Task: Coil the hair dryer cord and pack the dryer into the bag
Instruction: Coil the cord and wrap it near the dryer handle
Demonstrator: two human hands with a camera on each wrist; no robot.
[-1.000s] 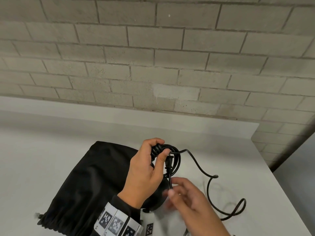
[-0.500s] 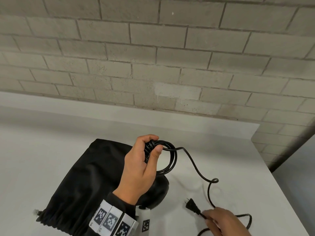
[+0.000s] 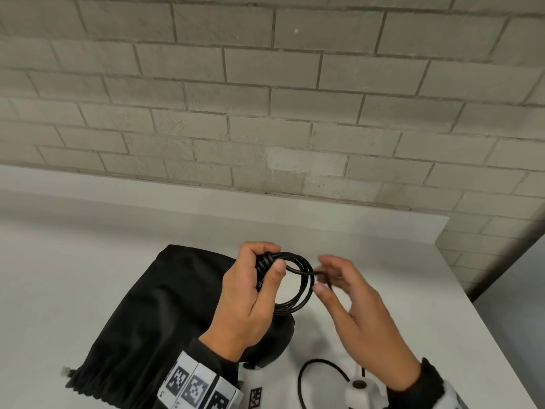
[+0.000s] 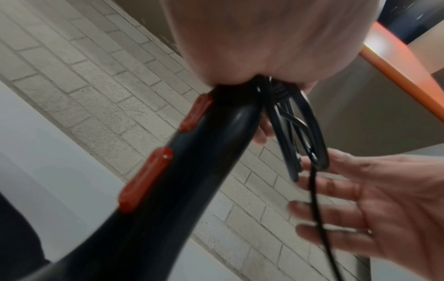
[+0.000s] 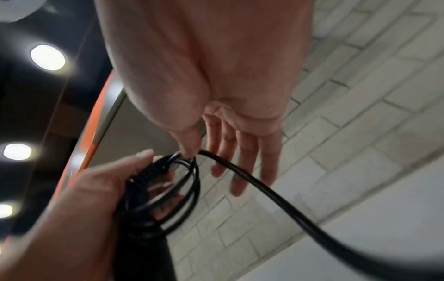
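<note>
My left hand [image 3: 256,278] grips the top of the black hair dryer's handle [image 4: 192,180], which has red switches [image 4: 146,178], together with a coil of black cord [image 3: 303,293]. The dryer's body [image 3: 277,340] hangs below that hand, over the edge of the black drawstring bag [image 3: 147,314], which lies flat on the white table [image 3: 88,261]. Just right of the coil, my right hand [image 3: 333,278] pinches the cord [image 5: 276,197] between thumb and index finger, its other fingers stretched out. A loose loop of cord [image 3: 303,376] trails near the front edge.
A grey brick wall [image 3: 265,113] rises behind the table. The table's right edge [image 3: 486,314] runs diagonally close to my right hand. Marker-covered wrist bands [image 3: 194,388] sit on my forearms at the bottom of the head view.
My right hand dropped to the table, took the cord near the plug, then came back up to the coil with it. Less cord lies loose on the table. My left hand stayed put.
</note>
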